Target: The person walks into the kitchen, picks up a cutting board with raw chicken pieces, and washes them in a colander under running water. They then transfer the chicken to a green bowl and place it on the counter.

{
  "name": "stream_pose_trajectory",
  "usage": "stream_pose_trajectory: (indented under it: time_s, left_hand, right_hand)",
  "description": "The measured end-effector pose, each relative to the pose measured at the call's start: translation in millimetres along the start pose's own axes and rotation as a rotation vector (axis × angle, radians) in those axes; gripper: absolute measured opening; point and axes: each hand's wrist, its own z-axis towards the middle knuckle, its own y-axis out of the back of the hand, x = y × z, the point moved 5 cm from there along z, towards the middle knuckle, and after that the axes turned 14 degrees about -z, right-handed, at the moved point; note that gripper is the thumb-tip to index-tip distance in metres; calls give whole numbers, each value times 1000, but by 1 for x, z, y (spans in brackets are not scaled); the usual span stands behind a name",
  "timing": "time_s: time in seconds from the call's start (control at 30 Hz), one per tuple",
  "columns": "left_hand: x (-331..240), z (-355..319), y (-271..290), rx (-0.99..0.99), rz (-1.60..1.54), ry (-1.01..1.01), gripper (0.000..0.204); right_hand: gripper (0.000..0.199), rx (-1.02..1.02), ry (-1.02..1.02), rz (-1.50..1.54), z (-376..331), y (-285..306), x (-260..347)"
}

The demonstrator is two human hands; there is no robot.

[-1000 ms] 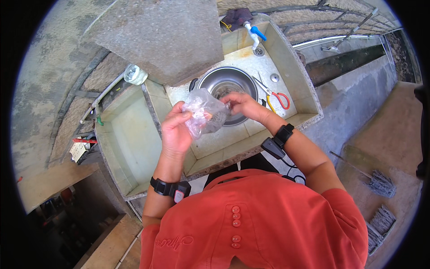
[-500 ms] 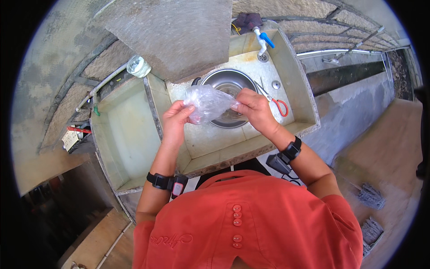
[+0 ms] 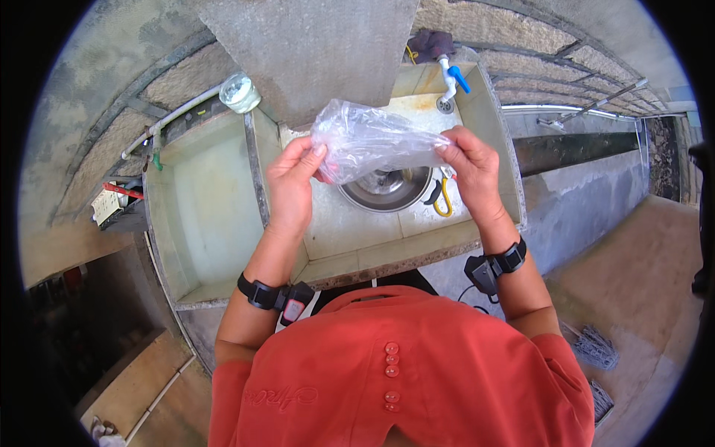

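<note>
A clear, crinkled plastic bag point(image 3: 376, 141) is stretched between my two hands over the sink. My left hand point(image 3: 294, 182) pinches its left end between thumb and fingers, with something pinkish showing at the bag's lower left. At the other end, my right hand point(image 3: 474, 167) has thumb and fingers closed on the narrower part. Below the bag, a round steel pot point(image 3: 386, 200) rests on the sink floor, its far side hidden behind the plastic. Scissors lie right of the pot, mostly covered by my right hand; a yellow handle loop point(image 3: 445, 203) shows there.
A white tap point(image 3: 450, 78) with a blue lever stands at the sink's back right, near a drain point(image 3: 445, 106). A stone slab point(image 3: 313, 52) covers the far side. Left is a second basin point(image 3: 212, 201) with cloudy water, and a glass jar point(image 3: 240, 93) on the ledge.
My hands have moved farther apart, the right one going rightward and up, and the bag is now drawn out wider between them. The view has shifted slightly.
</note>
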Motion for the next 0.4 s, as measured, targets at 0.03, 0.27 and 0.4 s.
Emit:
stream_pose_trajectory:
  time_s: [0.03,0.27,0.4]
  left_hand:
    - [-6,0,2,9,18,-18,15]
    - [-31,-26,74,176,10,138,19]
    - [12,-40,141,49,431,448,27]
  right_hand:
    - [8,54,-23,-28,-3,-3,0]
    - [23,454,-130,-110,-74,-29,-35]
    - [30,699,-471,-587,-99,5,-144]
